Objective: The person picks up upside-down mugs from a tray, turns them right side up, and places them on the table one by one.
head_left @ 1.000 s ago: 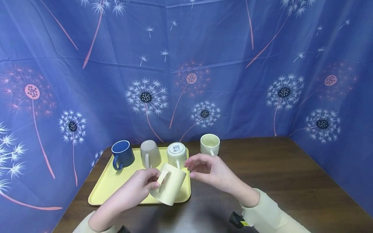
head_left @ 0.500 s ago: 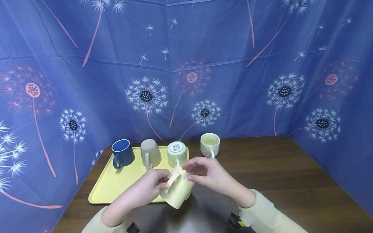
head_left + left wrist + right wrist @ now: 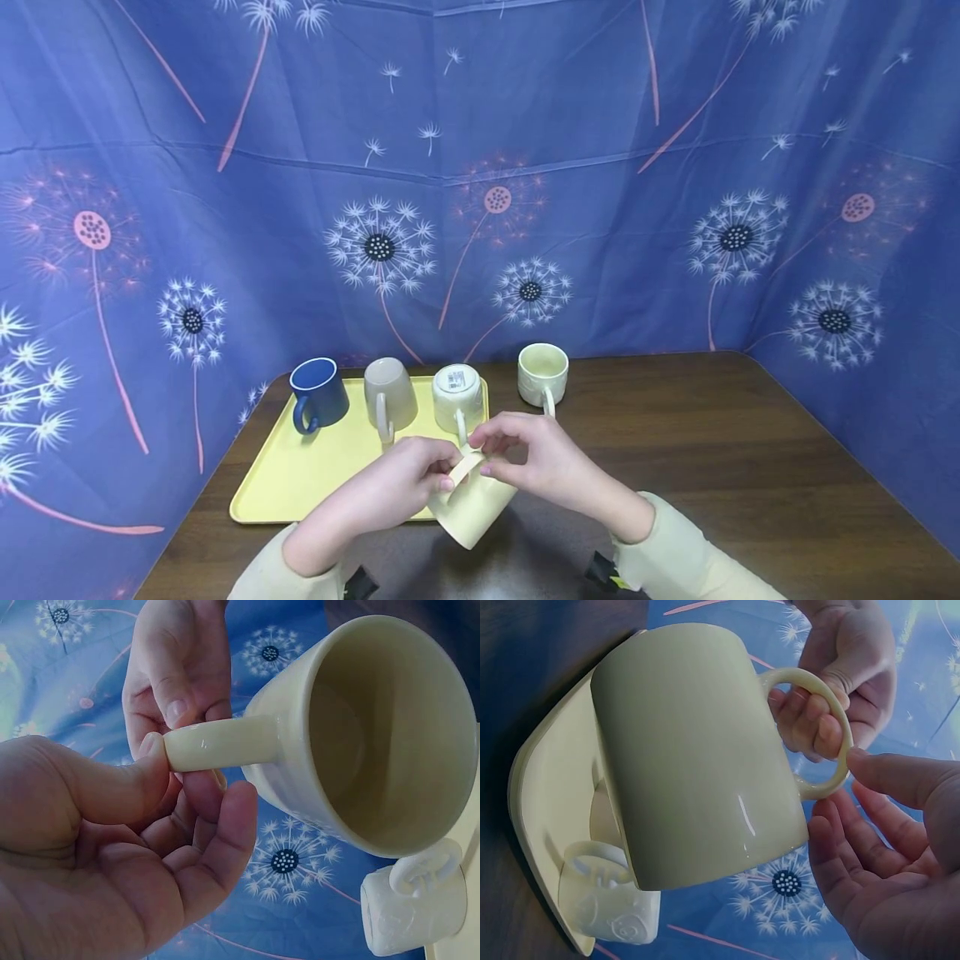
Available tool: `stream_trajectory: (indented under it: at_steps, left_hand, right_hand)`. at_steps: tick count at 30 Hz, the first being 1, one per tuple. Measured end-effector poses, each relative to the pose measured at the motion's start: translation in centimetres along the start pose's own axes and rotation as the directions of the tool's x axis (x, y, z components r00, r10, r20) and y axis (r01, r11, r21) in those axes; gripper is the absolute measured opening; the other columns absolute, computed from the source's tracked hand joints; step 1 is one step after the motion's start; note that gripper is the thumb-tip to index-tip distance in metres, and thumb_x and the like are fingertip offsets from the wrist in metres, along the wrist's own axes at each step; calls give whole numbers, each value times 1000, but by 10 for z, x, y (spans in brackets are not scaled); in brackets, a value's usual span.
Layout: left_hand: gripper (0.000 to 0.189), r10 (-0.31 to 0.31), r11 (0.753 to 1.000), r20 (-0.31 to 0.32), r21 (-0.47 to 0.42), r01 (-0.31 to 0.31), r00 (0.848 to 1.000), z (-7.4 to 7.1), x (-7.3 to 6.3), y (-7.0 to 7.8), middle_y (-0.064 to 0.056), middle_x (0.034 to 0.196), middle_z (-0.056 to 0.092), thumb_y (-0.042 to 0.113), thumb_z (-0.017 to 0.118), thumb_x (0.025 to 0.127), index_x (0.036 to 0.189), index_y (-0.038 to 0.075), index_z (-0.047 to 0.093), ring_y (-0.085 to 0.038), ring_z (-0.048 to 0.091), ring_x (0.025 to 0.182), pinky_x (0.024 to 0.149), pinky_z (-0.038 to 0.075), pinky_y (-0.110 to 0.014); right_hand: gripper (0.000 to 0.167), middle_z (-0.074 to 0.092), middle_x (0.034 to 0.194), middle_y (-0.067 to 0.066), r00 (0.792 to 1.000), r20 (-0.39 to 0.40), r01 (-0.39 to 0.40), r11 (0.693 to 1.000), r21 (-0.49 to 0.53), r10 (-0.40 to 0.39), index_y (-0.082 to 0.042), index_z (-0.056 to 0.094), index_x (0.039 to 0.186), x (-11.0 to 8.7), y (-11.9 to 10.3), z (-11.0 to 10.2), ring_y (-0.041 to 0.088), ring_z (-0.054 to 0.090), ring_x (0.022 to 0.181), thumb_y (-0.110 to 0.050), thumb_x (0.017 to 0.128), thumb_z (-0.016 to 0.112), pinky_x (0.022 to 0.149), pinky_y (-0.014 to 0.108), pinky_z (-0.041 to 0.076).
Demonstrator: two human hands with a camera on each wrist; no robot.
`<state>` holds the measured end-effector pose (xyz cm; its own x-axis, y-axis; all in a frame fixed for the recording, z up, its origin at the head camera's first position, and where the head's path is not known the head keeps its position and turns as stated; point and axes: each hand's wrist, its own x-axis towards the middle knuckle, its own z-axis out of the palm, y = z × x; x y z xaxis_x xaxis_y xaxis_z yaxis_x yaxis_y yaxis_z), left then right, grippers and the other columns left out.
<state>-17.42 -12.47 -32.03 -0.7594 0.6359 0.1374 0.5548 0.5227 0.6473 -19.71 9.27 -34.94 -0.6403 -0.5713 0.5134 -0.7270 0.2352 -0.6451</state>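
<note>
A pale yellow mug (image 3: pixel 480 504) hangs tilted in the air over the tray's front right corner. My left hand (image 3: pixel 401 483) pinches its handle between thumb and fingers; the left wrist view shows the thumb on the handle (image 3: pixel 217 742) and the mug's hollow inside. From the other side my right hand (image 3: pixel 543 462) has come to the same handle. In the right wrist view that right hand (image 3: pixel 900 847) has its thumb tip against the handle's outer curve, fingers curled just below. A white mug (image 3: pixel 457 400) stands upside down on the tray, right behind the held mug.
The yellow tray (image 3: pixel 300 492) also bears an upright blue mug (image 3: pixel 322 400) and an upside-down grey mug (image 3: pixel 392 396). Right of the tray, a pale green mug (image 3: pixel 542 379) stands upright on the dark wooden table (image 3: pixel 712 467). A blue dandelion-print cloth (image 3: pixel 615 250) hangs behind.
My left hand has carried the yellow mug rightward and tilted it further, its handle turning toward the right hand. The right hand's fingers have closed in onto the handle.
</note>
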Motion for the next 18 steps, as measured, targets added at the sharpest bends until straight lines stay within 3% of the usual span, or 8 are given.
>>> stream_trajectory:
  at_steps: [8, 18]
  left_hand:
    - [15, 47, 999, 25, 17, -47, 999, 0, 6, 4, 8, 68, 54, -7, 64, 79, 78, 8, 63, 1, 46, 66, 58, 42, -17]
    - [16, 68, 997, 74, 38, -71, 995, 2, 9, 5, 9, 68, 56, -7, 63, 79, 78, 9, 63, 3, 46, 65, 58, 42, -17]
  right_hand:
    - [27, 68, 89, -4, 999, 6, 47, 988, -150, -47, -11, 69, 97, -1, 0, -1, 7, 61, 77, -2, 73, 78, 70, 22, 52]
    - [19, 63, 85, -8, 993, 94, 90, 979, -181, -73, -16, 68, 92, -4, 3, -6, 3, 56, 76, -7, 77, 75, 68, 21, 50]
